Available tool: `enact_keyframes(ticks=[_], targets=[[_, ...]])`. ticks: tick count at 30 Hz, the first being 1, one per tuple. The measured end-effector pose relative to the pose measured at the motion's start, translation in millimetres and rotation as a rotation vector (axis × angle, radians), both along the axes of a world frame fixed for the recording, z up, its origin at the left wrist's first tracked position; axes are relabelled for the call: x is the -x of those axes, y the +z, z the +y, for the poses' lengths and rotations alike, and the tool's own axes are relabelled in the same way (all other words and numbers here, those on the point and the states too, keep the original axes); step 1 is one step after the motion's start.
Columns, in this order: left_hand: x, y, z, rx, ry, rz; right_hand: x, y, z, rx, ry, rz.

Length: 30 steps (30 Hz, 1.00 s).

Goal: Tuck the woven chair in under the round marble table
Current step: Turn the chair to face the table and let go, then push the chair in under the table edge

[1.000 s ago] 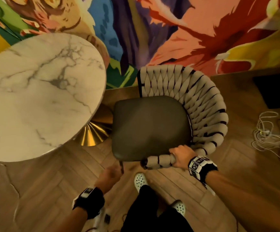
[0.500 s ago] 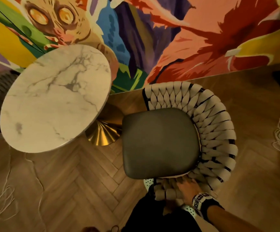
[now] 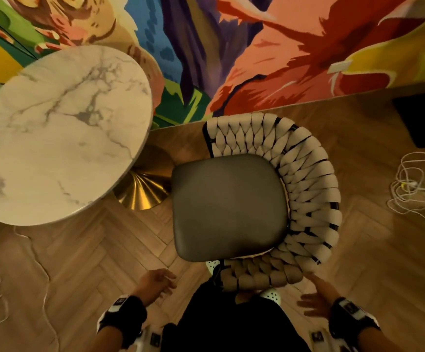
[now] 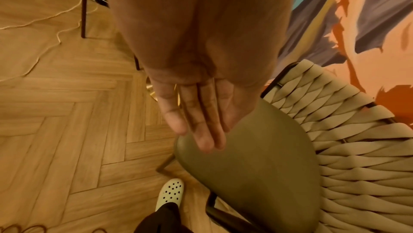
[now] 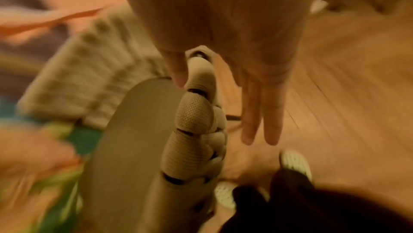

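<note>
The woven chair (image 3: 269, 199) stands on herringbone floor (image 3: 92, 250) just beside the round marble desk (image 3: 59, 133), its seat outside the desk's edge. Left hand (image 3: 155, 283) and right hand (image 3: 318, 298) hover near it, each grip slack, fingers straight, holding nothing.

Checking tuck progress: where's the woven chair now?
Head view: the woven chair stands right of the round marble table, its seat beside the gold base, not yet under the top.
</note>
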<state>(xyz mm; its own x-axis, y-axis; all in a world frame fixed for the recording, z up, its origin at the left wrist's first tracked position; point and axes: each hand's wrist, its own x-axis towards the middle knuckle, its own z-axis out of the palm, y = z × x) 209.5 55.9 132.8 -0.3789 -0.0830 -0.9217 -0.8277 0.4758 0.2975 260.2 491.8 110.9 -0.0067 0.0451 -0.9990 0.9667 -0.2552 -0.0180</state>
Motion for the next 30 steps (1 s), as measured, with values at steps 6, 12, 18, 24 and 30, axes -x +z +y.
enact_keyframes(ticks=[6,12,18,24,30], targets=[[-5.1,-7.7,-36.7,0.033,0.045,-0.118,41.1,-3.8,-42.0,-0.016,-0.246,0.157],[-1.1,-12.5,-79.5,0.05,0.035,-0.232,82.2,8.5,-68.8,-0.009,-0.274,0.173],[44.1,-10.0,-120.8,0.06,0.047,-0.196,151.6,12.3,-93.8,-0.106,-0.236,0.059],[90.3,-8.3,-152.5,0.103,0.091,-0.124,221.4,8.4,-102.4,-0.186,-0.199,0.09],[129.4,-7.1,-140.1,0.124,0.132,-0.126,298.5,3.5,-98.7,-0.144,-0.147,0.161]])
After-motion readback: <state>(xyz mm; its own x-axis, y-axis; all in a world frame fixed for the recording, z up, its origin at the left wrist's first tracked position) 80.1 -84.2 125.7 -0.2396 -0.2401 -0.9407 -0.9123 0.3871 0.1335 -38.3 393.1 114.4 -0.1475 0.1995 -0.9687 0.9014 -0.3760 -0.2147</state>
